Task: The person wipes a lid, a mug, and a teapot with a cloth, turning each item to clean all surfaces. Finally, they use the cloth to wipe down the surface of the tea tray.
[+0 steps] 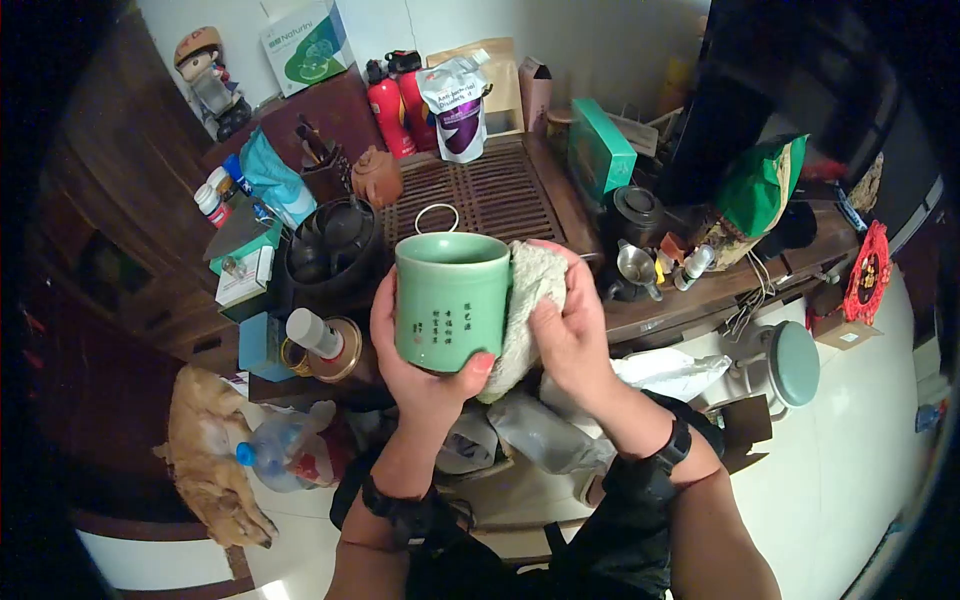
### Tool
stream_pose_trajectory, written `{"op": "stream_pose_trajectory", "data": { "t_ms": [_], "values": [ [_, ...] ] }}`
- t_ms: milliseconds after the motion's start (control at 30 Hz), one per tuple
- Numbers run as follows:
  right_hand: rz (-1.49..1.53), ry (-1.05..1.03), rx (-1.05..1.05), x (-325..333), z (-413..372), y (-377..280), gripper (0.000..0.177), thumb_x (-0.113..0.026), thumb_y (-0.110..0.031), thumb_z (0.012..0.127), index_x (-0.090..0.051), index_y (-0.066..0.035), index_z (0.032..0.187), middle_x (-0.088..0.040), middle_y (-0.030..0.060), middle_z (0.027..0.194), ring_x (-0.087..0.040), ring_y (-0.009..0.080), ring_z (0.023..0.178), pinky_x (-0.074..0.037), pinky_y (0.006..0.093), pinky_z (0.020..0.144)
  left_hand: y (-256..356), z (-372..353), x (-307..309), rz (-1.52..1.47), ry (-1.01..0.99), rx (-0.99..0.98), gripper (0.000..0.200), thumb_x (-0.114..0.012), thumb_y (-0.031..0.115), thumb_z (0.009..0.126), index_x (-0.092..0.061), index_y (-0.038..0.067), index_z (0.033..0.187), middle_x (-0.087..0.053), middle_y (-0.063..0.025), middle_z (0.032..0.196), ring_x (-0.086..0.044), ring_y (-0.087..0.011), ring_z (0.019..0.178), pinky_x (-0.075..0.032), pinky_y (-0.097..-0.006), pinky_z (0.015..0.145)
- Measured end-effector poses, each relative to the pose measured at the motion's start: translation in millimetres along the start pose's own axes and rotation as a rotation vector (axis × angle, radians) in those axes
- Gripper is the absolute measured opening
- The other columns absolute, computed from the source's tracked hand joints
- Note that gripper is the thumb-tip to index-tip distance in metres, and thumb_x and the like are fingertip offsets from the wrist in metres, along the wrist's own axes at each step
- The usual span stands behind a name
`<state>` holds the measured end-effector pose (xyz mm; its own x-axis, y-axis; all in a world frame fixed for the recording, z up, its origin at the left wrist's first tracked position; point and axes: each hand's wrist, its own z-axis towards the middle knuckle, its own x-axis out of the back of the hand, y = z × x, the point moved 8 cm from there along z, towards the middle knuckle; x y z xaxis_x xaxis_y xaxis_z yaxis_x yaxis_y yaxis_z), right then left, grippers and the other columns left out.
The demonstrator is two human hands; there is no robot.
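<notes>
A pale green mug [450, 290] with dark written characters on its side is held upright in front of me. My left hand [415, 365] is wrapped round its left side and base, thumb across the lower front. In my right hand [575, 335] is a bunched, light-coloured cloth [525, 310], pressed against the mug's right side, where it hides the mug's edge. Behind the mug lies a slatted wooden tea tray [490, 190], with a white ring [437, 217] showing just above the rim.
Left of the mug are a dark bowl of teaware [335, 245] and a clay teapot [376, 178]. To the right stand a metal pitcher [637, 268] and a dark canister [637, 212]. A dog [210, 450] lies on the floor near a large plastic bottle [285, 455]. A round stool [793, 365] stands right.
</notes>
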<state>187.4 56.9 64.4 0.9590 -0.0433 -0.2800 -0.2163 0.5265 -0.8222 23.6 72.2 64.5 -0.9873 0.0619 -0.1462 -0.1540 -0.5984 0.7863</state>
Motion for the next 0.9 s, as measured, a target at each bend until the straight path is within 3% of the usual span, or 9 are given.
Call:
{"op": "stream_pose_trajectory", "data": {
  "t_ms": [233, 400, 433, 533, 567, 633, 700, 800, 900],
  "values": [
    [-0.235, 0.049, 0.0, 27.5, 13.1, -15.3, 0.022, -0.051, -0.004, 0.092, -0.051, -0.001, 0.113, -0.06, 0.0049, 0.1, -0.057, 0.0112, 0.092, -0.046, 0.0272, 0.084, 18.9, 1.5, -3.7, 0.135, -0.099, -0.168, 0.109, -0.085, 0.038, 0.058, -0.024, -0.003, 0.138, -0.042, -0.0159, 0.129, -0.048, -0.0252, 0.117, -0.04, -0.0377, 0.099],
    [0.471, 0.237, -0.27, 102.3, 25.4, 34.5, 0.035, -0.041, -0.027, 0.097, -0.051, -0.004, 0.122, -0.061, 0.0128, 0.11, -0.061, 0.0244, 0.099, -0.05, 0.0359, 0.088, 21.0, 4.3, 2.5, 0.043, -0.097, -0.113, 0.11, -0.084, 0.04, 0.059, -0.021, -0.002, 0.138, -0.042, -0.0155, 0.128, -0.049, -0.0247, 0.116, -0.042, -0.0371, 0.097],
    [0.708, 0.208, -0.271, 98.5, 22.4, 38.7, 0.039, -0.043, -0.03, 0.097, -0.046, -0.004, 0.127, -0.057, 0.0161, 0.117, -0.058, 0.0286, 0.107, -0.048, 0.0393, 0.093, 21.1, 5.9, 4.4, 0.044, -0.083, -0.114, 0.11, -0.084, 0.041, 0.06, -0.021, -0.002, 0.138, -0.042, -0.0154, 0.128, -0.049, -0.0247, 0.115, -0.042, -0.0369, 0.096],
    [0.807, 0.034, -0.297, 60.5, 18.9, 40.9, 0.045, -0.043, -0.032, 0.097, -0.041, -0.002, 0.131, -0.054, 0.0172, 0.123, -0.054, 0.029, 0.112, -0.046, 0.0405, 0.096, 20.1, 9.1, 5.9, 0.037, -0.049, -0.104, 0.11, -0.084, 0.041, 0.061, -0.02, -0.002, 0.139, -0.042, -0.0152, 0.128, -0.05, -0.0245, 0.114, -0.043, -0.0365, 0.095],
    [0.694, 0.064, -0.365, 42.4, 16.8, 32.7, 0.051, -0.046, -0.036, 0.096, -0.039, -0.001, 0.132, -0.052, 0.0166, 0.125, -0.052, 0.028, 0.115, -0.045, 0.0401, 0.097, 20.3, 9.6, 5.8, 0.032, -0.041, -0.095, 0.11, -0.084, 0.041, 0.06, -0.02, -0.002, 0.139, -0.041, -0.0152, 0.128, -0.051, -0.0245, 0.113, -0.043, -0.0364, 0.095],
    [0.264, -0.054, -0.298, 27.7, 16.8, 35.8, 0.048, -0.05, -0.033, 0.094, -0.043, -0.001, 0.129, -0.056, 0.0131, 0.119, -0.057, 0.0241, 0.105, -0.049, 0.0331, 0.091, 20.1, 10.2, 5.3, 0.025, -0.03, -0.094, 0.109, -0.084, 0.039, 0.06, -0.02, -0.001, 0.139, -0.041, -0.0152, 0.128, -0.051, -0.0245, 0.113, -0.043, -0.0365, 0.095],
    [0.08, -0.107, -0.328, -6.3, 22.5, 2.3, 0.043, -0.056, -0.024, 0.093, -0.046, -0.002, 0.128, -0.059, 0.009, 0.115, -0.059, 0.0179, 0.099, -0.05, 0.0289, 0.086, 20.2, 9.5, 3.8, 0.022, -0.023, -0.11, 0.109, -0.085, 0.038, 0.06, -0.02, -0.001, 0.139, -0.041, -0.0151, 0.128, -0.05, -0.0243, 0.113, -0.043, -0.0367, 0.095],
    [0.415, 0.084, -0.31, -12.6, 0.6, -0.9, 0.038, -0.051, -0.009, 0.094, -0.042, -0.005, 0.131, -0.057, 0.0031, 0.112, -0.054, 0.0103, 0.098, -0.044, 0.0251, 0.087, 14.2, 8.5, 8.2, 0.021, 0.016, -0.105, 0.108, -0.087, 0.031, 0.057, -0.023, 0.0, 0.138, -0.041, -0.0146, 0.129, -0.05, -0.0245, 0.114, -0.043, -0.0371, 0.095],
    [0.284, 0.115, -0.237, -5.9, -3.9, 20.4, 0.03, -0.047, -0.01, 0.096, -0.042, -0.004, 0.125, -0.054, 0.0027, 0.113, -0.052, 0.0106, 0.103, -0.041, 0.0259, 0.091, 25.9, 6.3, 7.0, 0.245, -0.011, -0.202, 0.108, -0.088, 0.027, 0.053, -0.026, -0.001, 0.137, -0.041, -0.0142, 0.129, -0.049, -0.0247, 0.115, -0.043, -0.0372, 0.095]
  ]
}}
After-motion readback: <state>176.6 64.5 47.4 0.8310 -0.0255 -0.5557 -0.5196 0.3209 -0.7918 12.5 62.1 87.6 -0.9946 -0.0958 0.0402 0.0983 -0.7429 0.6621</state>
